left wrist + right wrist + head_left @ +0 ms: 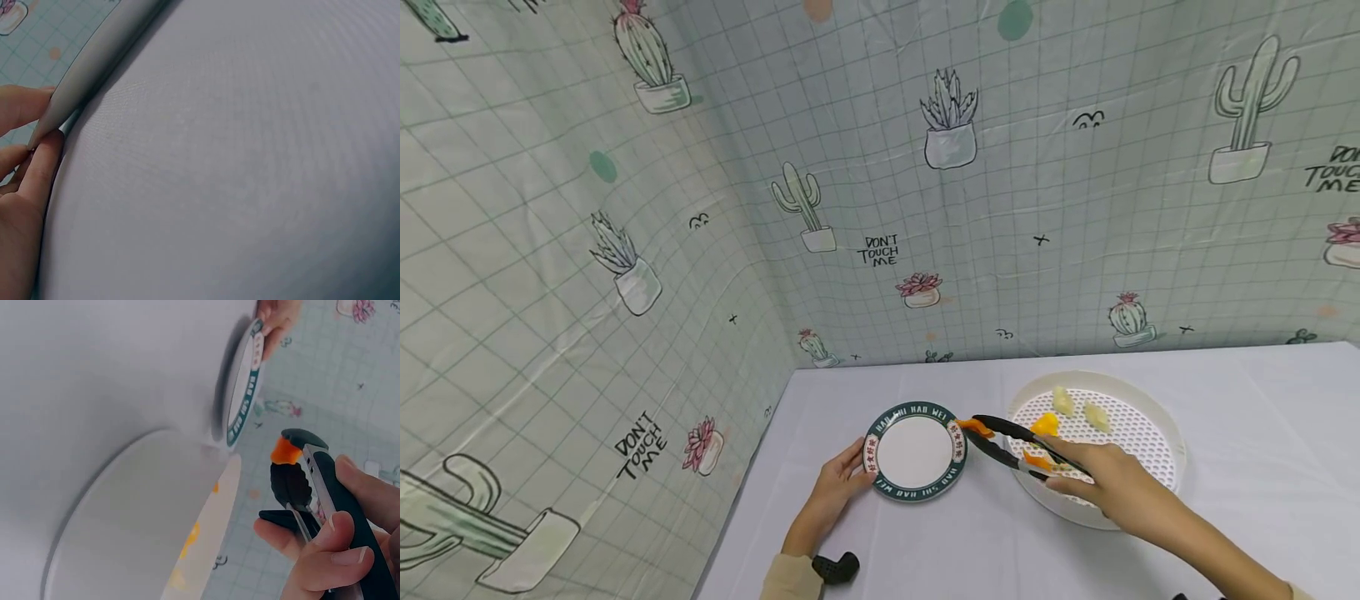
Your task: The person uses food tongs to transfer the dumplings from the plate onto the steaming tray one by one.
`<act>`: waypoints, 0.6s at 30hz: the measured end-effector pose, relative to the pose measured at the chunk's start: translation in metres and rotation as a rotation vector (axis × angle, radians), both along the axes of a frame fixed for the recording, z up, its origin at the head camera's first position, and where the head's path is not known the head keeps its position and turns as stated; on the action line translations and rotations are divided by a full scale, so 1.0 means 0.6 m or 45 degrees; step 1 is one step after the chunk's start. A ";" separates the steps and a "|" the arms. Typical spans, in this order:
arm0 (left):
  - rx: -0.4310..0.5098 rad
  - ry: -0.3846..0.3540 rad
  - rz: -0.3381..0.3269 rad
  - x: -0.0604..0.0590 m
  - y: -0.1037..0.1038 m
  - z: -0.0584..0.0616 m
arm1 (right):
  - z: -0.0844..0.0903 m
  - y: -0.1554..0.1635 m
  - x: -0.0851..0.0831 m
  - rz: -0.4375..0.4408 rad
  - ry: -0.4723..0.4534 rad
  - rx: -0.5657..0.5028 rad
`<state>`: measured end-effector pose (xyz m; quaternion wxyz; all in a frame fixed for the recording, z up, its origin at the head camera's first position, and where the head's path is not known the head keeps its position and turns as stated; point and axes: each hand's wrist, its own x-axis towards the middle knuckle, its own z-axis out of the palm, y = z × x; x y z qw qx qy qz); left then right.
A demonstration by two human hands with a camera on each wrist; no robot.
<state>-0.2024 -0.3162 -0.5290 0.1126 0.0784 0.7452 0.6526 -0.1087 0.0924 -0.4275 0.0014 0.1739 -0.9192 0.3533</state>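
A round white plate [913, 452] with a dark green lettered rim is at the middle of the table. My left hand [835, 483] holds its left edge; in the left wrist view the fingers [42, 169] pinch the rim. With my right hand [1112, 483] I grip black-tipped tongs [1009, 427], whose tips clasp an orange piece [976, 427] by the plate's right rim. Under the tongs and right hand lies a round white perforated tray [1180, 458]. On it are yellow-orange pieces [1045, 424] and pale yellow pieces [1097, 417], their kind unclear.
A white cloth covers the table [955, 550]. Behind and to the left hangs a grid-patterned curtain [850, 125] printed with cacti. A small black object [837, 568] sits beside the left sleeve [792, 577].
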 end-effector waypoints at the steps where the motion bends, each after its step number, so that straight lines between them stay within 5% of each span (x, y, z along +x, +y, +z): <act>1: -0.003 -0.002 0.002 0.000 0.000 0.000 | 0.000 0.006 0.003 0.000 -0.012 -0.012; 8: 0.003 0.008 0.002 0.001 0.000 0.002 | -0.005 0.054 0.011 -0.047 -0.103 -0.078; 18: -0.007 0.006 0.005 0.002 0.002 0.002 | -0.014 0.120 0.018 -0.114 -0.145 0.003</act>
